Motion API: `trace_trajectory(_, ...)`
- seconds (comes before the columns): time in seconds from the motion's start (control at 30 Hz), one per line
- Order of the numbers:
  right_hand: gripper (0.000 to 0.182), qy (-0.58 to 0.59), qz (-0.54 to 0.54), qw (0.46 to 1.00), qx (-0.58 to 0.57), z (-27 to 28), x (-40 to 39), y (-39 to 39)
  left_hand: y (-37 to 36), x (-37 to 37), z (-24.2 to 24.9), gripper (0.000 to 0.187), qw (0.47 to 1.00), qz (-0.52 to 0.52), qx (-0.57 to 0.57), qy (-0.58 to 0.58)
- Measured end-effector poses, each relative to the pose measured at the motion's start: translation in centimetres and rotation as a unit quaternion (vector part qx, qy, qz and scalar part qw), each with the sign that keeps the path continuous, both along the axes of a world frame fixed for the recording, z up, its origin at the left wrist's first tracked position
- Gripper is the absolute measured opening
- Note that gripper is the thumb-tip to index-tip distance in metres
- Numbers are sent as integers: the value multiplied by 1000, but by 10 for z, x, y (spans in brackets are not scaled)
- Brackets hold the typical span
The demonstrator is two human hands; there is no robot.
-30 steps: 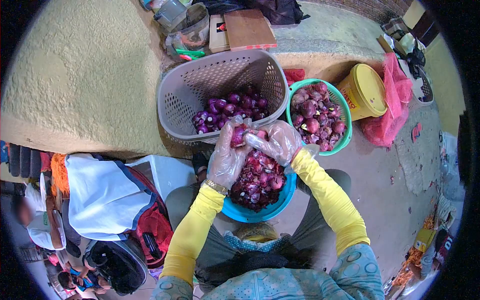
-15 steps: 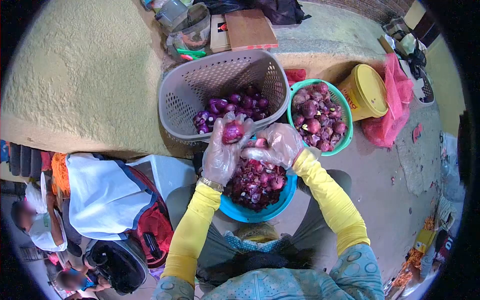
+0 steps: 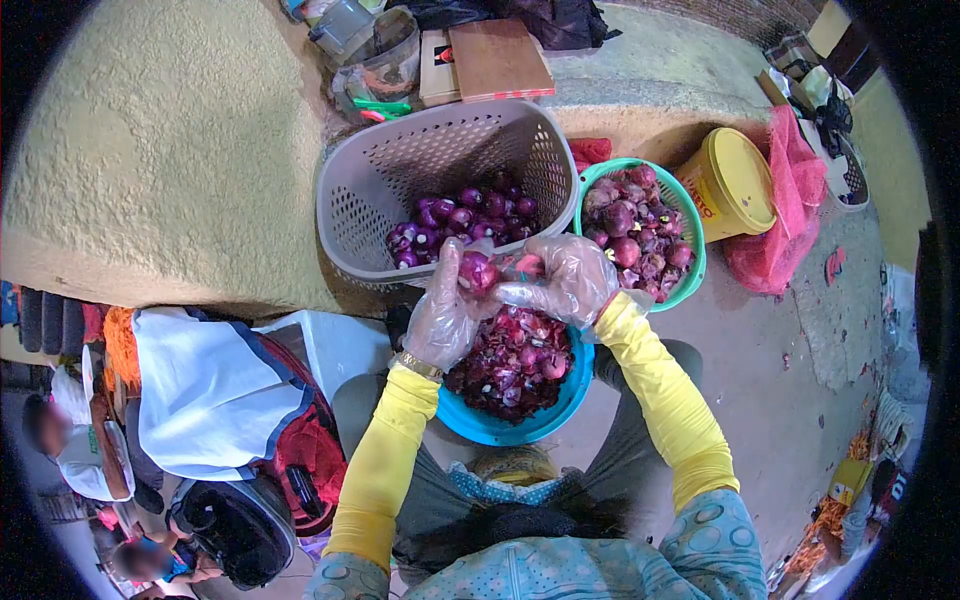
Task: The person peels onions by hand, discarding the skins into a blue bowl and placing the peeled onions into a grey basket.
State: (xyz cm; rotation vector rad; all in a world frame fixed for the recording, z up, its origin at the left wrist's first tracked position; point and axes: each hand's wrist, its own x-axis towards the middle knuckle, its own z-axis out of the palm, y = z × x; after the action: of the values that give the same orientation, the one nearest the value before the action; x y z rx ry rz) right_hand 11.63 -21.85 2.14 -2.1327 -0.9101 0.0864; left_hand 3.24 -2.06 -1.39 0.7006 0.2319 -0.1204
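My left hand (image 3: 445, 315), in a clear plastic glove, grips a purple-red onion (image 3: 479, 270) above the blue bowl (image 3: 520, 425). My right hand (image 3: 568, 280), gloved the same way, pinches the same onion's right side between thumb and fingers. The blue bowl sits between my knees and holds a heap of red onion skins (image 3: 515, 360). A grey perforated basket (image 3: 400, 170) just beyond the hands holds several peeled purple onions (image 3: 460, 215). To its right a green bowl (image 3: 692, 270) is full of unpeeled onions (image 3: 630, 235).
A yellow lidded bucket (image 3: 735, 185) and a pink mesh sack (image 3: 790, 200) lie at the right. A rough yellow ledge (image 3: 170, 150) carries a brown board (image 3: 498, 58) and a container (image 3: 380, 55). Bags (image 3: 225, 400) lie at my left; other people sit at the lower left.
The onion went up in my left hand, then came back down between both hands. My right hand has moved a little up and right and now pinches it again.
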Motion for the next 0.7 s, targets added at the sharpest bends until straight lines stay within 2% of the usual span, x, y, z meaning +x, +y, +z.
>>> trace_trajectory(0.07,58,-25,17,999,11,3,-3,2,-2,-1,-1,63,998,-53,3,24)
trace_trajectory(0.27,64,-28,27,997,-59,-1,-2,-1,0,-2,2,66,989,-98,85,67)
trace_trajectory(0.33,63,-25,33,998,-39,0,-3,0,-1,-3,17,67,986,-107,100,80)
trace_trajectory(0.4,63,-20,39,999,-18,2,-4,0,-2,-8,35,72,967,-122,206,86)
trace_trajectory(0.5,62,16,45,997,-68,2,-4,-2,1,-7,24,76,959,-132,238,81)
trace_trajectory(0.6,63,8,65,991,-117,-3,-2,-2,3,-6,19,72,955,-117,255,94)
trace_trajectory(0.7,61,8,86,994,-61,-1,-5,1,3,-5,15,67,966,-108,228,55)
